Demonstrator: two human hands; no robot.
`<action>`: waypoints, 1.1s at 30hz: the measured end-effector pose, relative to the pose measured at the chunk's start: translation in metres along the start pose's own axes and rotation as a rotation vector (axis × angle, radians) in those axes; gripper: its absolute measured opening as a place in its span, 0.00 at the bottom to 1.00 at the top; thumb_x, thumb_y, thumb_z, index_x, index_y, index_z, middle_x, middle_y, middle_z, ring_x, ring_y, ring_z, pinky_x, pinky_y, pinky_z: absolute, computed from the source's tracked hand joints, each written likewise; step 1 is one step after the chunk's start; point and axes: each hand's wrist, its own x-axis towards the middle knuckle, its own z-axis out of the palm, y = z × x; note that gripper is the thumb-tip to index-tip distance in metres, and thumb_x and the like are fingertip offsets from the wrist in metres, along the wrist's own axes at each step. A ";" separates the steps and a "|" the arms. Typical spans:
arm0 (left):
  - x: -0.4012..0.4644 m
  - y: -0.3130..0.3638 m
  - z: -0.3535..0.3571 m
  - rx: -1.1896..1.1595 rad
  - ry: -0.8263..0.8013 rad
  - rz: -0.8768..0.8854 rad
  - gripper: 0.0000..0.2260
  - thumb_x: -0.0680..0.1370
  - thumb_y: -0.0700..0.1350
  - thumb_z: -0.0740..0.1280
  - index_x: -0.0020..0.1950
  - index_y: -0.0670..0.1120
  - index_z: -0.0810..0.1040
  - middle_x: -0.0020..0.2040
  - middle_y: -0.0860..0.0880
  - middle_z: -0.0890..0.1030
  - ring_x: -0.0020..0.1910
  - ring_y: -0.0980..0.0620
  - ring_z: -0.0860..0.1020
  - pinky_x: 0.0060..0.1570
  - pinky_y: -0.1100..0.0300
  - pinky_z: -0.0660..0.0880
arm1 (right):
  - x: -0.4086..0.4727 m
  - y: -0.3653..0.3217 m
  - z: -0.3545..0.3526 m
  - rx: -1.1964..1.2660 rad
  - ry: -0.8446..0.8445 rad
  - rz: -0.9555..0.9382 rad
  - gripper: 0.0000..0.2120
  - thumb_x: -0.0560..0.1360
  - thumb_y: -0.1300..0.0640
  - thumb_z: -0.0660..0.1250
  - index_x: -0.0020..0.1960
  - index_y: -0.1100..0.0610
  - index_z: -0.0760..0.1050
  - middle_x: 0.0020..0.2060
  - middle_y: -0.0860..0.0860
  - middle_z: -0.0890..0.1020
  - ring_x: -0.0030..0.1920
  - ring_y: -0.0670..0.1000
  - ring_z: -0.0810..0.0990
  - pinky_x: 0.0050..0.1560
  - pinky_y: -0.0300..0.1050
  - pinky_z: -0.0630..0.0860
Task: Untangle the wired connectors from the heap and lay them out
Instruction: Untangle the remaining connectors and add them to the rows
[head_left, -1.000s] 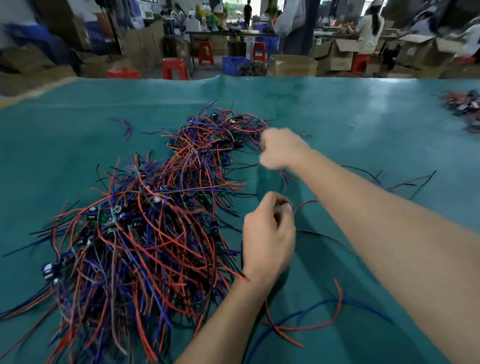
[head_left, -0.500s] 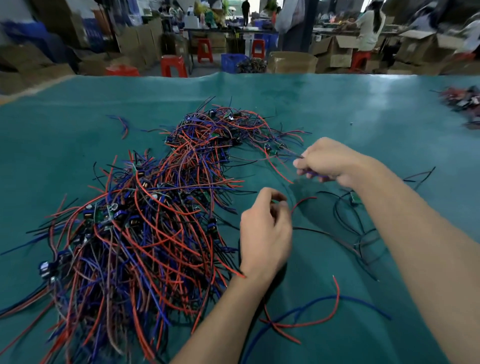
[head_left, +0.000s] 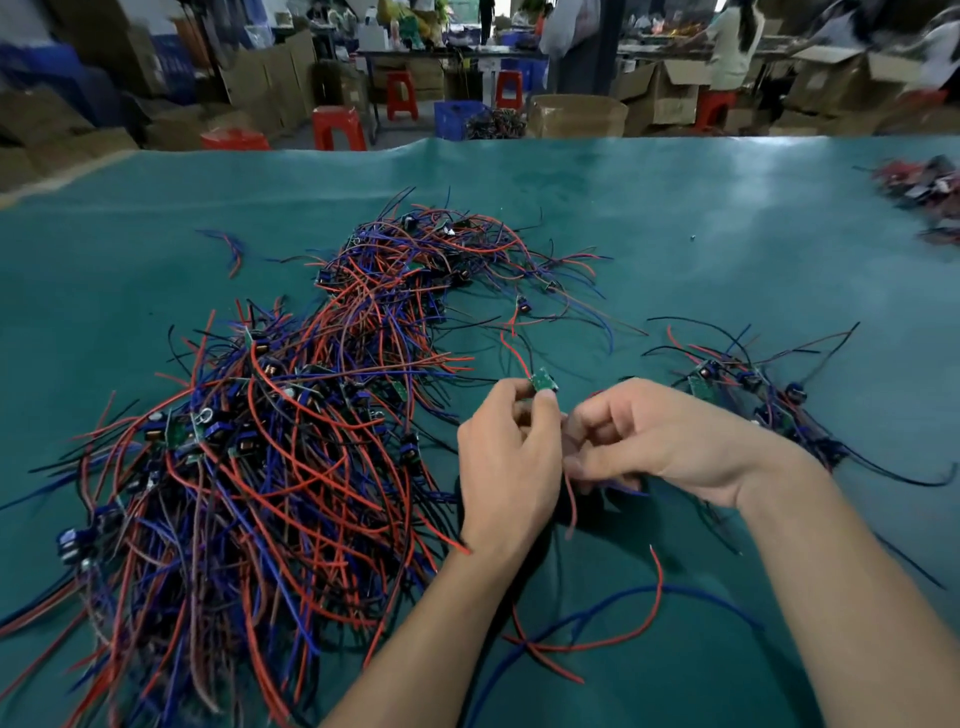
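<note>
My left hand (head_left: 506, 462) sits near the middle of the green tabletop (head_left: 701, 218), its grip pinched on a small green circuit board (head_left: 544, 380) held up between thumb and fingertips. A red wire (head_left: 511, 345) runs from that board away toward the far side. My right hand (head_left: 670, 436) is just beside the left, almost touching it, fingers curled with the grip closed on a thin red wire strand (head_left: 570, 499) that hangs down from the fingertips toward the near edge.

The big heap (head_left: 249, 457) of red, blue and black wired connectors spreads across the left half of the tabletop, from the near left corner up to a second lobe further off at centre. Small boards and coil parts are buried in it. To the right of my hands lies a smaller laid-out bunch (head_left: 748, 395) of connectors with dark leads fanning outward. Near me, between my forearms, a loose blue wire (head_left: 623, 595) and a loose red wire (head_left: 597, 644) cross on the cloth. Another tangle (head_left: 919, 182) sits at the far right edge, blurred. Beyond the tabletop are cardboard boxes (head_left: 576, 117) and red stools (head_left: 337, 127).
</note>
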 end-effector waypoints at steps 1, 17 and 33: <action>0.001 0.000 0.000 0.011 -0.003 0.005 0.06 0.80 0.46 0.66 0.50 0.45 0.81 0.39 0.51 0.84 0.40 0.52 0.81 0.48 0.52 0.77 | 0.001 0.002 -0.001 -0.005 0.025 -0.012 0.03 0.72 0.62 0.76 0.42 0.58 0.83 0.33 0.53 0.82 0.32 0.48 0.74 0.28 0.37 0.68; -0.005 0.000 0.000 0.027 -0.089 0.138 0.06 0.75 0.41 0.69 0.50 0.48 0.84 0.35 0.50 0.83 0.35 0.51 0.78 0.44 0.55 0.77 | 0.018 0.003 0.006 0.417 0.516 -0.103 0.09 0.75 0.68 0.71 0.39 0.59 0.84 0.38 0.57 0.81 0.30 0.46 0.76 0.31 0.37 0.73; -0.003 -0.004 -0.001 0.068 -0.128 0.208 0.07 0.80 0.42 0.68 0.41 0.45 0.80 0.31 0.51 0.77 0.31 0.56 0.70 0.35 0.57 0.69 | 0.018 0.007 0.001 0.608 0.519 -0.127 0.16 0.67 0.53 0.75 0.48 0.64 0.82 0.34 0.53 0.81 0.30 0.47 0.80 0.29 0.36 0.77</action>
